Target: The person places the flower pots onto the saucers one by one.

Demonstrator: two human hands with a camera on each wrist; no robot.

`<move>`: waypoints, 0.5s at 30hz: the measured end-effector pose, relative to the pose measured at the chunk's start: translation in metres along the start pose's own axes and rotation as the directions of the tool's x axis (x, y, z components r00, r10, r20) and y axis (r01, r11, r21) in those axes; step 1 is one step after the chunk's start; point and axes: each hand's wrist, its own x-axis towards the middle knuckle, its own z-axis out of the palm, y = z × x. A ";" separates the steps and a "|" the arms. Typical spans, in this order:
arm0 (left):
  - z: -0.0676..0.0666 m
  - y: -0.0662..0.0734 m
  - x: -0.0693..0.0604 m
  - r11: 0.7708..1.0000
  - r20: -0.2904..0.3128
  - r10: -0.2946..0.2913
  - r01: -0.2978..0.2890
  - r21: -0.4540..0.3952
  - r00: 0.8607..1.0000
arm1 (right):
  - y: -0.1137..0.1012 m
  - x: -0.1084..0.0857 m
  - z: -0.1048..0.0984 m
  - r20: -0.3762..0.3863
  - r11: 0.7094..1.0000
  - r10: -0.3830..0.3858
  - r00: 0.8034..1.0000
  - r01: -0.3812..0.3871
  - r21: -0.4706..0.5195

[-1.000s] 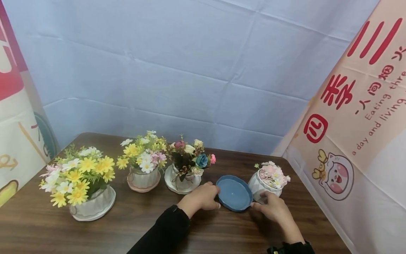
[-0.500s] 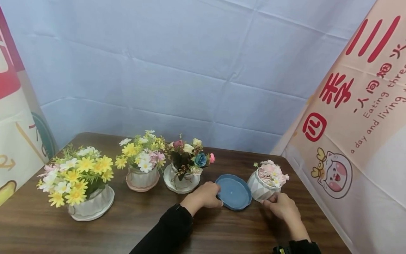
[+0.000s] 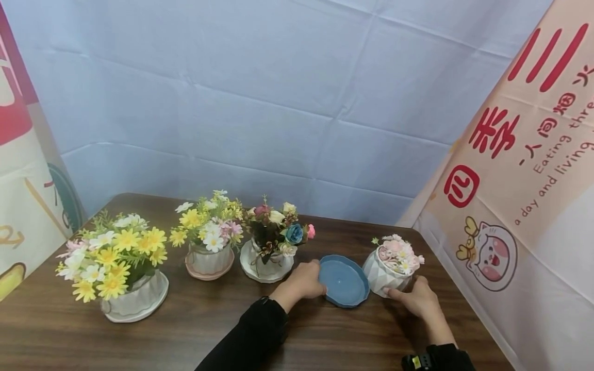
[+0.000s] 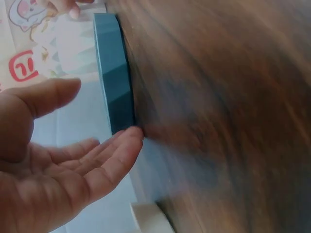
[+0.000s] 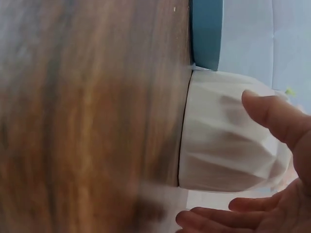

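Observation:
A round blue saucer (image 3: 344,281) lies flat on the brown table. Beside its left edge is my left hand (image 3: 303,281), its fingers loosely extended; in the left wrist view the fingertips (image 4: 133,133) reach the end of the saucer's rim (image 4: 114,73). Just right of the saucer stands a white faceted flowerpot (image 3: 385,275) with pink and white flowers (image 3: 399,256). My right hand (image 3: 419,301) is spread at the pot's right front. In the right wrist view the thumb (image 5: 272,114) overlaps the pot (image 5: 228,141) and the fingers lie past its side; contact is unclear.
To the left, three potted flower arrangements stand on saucers: yellow and white daisies (image 3: 113,257), a smaller yellow-and-pink one (image 3: 211,232), and roses (image 3: 278,232). A pale cloth (image 3: 232,103) hangs behind the table (image 3: 199,319). A printed cloth (image 3: 524,154) hangs at the right.
My right hand has drawn back from between the saucer and the pot to the pot's right front and opened out. The left hand has shifted slightly; the saucer and pot look unmoved.

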 end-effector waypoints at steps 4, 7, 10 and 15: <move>0.001 0.000 0.003 0.998 0.004 -0.048 0.048 -0.045 0.999 | -0.001 0.003 0.001 0.011 0.999 -0.021 1.000 0.021 0.039; 0.002 -0.001 0.005 0.997 0.012 -0.059 0.060 -0.044 0.998 | -0.003 0.004 0.003 0.000 0.995 -0.035 0.999 0.035 0.096; 0.002 -0.003 0.006 0.997 0.018 -0.062 0.063 -0.049 0.998 | -0.004 0.006 0.004 -0.007 0.984 -0.046 0.999 0.047 0.171; 0.004 -0.003 0.008 0.991 0.027 -0.080 0.083 -0.109 0.996 | -0.005 0.009 0.006 -0.009 0.963 -0.025 1.000 0.027 0.266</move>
